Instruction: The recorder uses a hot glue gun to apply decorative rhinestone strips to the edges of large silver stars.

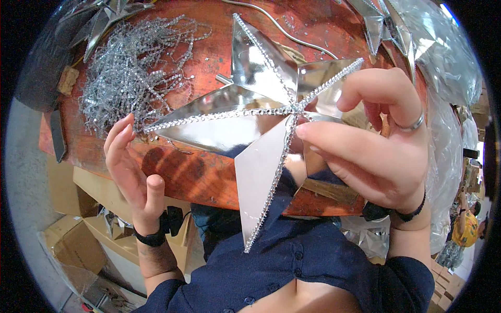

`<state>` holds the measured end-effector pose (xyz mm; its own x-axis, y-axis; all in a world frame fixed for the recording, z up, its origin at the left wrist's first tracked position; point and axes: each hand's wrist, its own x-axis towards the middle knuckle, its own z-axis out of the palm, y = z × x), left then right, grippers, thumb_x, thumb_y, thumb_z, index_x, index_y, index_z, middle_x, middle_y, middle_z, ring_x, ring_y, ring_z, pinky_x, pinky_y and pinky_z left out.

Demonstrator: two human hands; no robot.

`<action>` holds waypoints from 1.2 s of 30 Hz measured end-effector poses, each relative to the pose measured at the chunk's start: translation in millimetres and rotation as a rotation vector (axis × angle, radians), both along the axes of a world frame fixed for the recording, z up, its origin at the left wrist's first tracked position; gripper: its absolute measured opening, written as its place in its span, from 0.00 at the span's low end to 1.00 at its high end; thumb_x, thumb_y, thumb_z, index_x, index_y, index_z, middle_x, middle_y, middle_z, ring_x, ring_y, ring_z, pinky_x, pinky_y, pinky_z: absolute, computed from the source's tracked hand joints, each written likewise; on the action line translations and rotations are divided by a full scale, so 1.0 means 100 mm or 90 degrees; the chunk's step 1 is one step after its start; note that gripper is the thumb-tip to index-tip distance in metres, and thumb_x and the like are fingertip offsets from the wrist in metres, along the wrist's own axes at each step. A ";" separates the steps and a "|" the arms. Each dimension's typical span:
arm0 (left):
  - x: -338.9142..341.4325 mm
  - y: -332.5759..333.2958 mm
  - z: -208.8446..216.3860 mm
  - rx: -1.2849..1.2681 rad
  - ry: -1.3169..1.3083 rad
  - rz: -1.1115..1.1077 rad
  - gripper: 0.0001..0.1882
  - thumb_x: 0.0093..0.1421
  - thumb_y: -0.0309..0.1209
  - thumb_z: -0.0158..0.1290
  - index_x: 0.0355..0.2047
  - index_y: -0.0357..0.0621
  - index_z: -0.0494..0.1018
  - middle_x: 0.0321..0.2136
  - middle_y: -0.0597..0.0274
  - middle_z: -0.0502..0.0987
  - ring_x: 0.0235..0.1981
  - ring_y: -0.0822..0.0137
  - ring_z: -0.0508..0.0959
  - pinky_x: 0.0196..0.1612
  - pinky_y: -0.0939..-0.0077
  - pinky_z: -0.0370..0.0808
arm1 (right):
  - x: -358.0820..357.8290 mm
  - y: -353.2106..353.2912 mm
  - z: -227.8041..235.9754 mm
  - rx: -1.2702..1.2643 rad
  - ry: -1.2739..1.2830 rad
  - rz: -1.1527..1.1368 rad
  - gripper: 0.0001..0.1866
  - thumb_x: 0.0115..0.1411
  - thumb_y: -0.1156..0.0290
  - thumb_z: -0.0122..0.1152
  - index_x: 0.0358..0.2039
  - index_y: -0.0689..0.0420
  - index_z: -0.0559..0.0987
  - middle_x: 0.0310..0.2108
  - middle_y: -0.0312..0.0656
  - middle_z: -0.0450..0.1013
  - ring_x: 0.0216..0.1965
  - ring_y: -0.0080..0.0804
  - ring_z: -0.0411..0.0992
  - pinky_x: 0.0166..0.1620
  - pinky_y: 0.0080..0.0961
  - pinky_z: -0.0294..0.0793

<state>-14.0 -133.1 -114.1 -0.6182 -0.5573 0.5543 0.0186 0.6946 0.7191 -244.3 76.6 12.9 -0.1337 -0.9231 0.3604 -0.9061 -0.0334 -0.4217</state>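
Observation:
A shiny silver five-pointed star (pixel 203 122) with raised mirror-like faces lies tilted over the table edge, its lowest point reaching above my lap. Strings of small rhinestones (pixel 224 113) run along its ridges and meet at the centre. My right hand (pixel 381 135) is over the star's right side. One of its fingertips rests at or just beside the centre, while the upper finger bends apart from it above the right arm. My left hand (pixel 130 167) is open, with its fingers raised near the left point; I cannot tell whether they touch it.
A loose heap of silver rhinestone chain (pixel 125 75) lies on the red-brown table (pixel 182 172). More silver stars (pixel 383 26) are at the far corners. A pale cable (pixel 282 26) crosses the far side. Cardboard boxes (pixel 73 245) stand lower left; clear plastic (pixel 443 125) hangs at right.

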 end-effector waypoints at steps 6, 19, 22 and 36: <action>0.01 0.00 0.03 -0.004 -0.017 0.000 0.41 0.60 0.61 0.49 0.58 0.37 0.59 0.58 0.44 0.62 0.61 0.53 0.62 0.63 0.57 0.56 | 0.03 0.00 0.08 0.035 0.074 -0.015 0.21 0.38 0.75 0.71 0.38 0.48 0.85 0.38 0.37 0.64 0.37 0.30 0.65 0.34 0.21 0.62; 0.01 -0.01 0.01 -0.013 -0.003 -0.012 0.40 0.60 0.60 0.49 0.58 0.37 0.61 0.57 0.46 0.63 0.60 0.54 0.63 0.64 0.57 0.56 | 0.01 -0.01 0.06 0.012 0.112 -0.016 0.21 0.39 0.74 0.71 0.38 0.45 0.85 0.38 0.36 0.64 0.35 0.28 0.63 0.31 0.20 0.58; 0.01 0.00 0.00 -0.007 -0.003 -0.010 0.40 0.60 0.60 0.49 0.57 0.37 0.61 0.57 0.45 0.63 0.60 0.54 0.63 0.64 0.57 0.56 | 0.00 0.00 0.01 -0.002 0.101 -0.025 0.21 0.39 0.74 0.71 0.38 0.44 0.85 0.38 0.35 0.64 0.35 0.27 0.63 0.31 0.19 0.58; 0.01 0.00 0.02 -0.010 -0.013 -0.008 0.39 0.60 0.62 0.47 0.55 0.37 0.63 0.57 0.45 0.63 0.60 0.53 0.63 0.63 0.55 0.56 | -0.03 -0.03 0.01 -0.013 0.103 -0.014 0.18 0.41 0.75 0.69 0.36 0.46 0.86 0.40 0.35 0.64 0.35 0.26 0.62 0.32 0.19 0.57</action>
<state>-12.7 -132.7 -112.1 -0.6367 -0.5404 0.5501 0.0126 0.7060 0.7081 -247.8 73.6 13.7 -0.0919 -0.9128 0.3979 -0.9627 -0.0206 -0.2697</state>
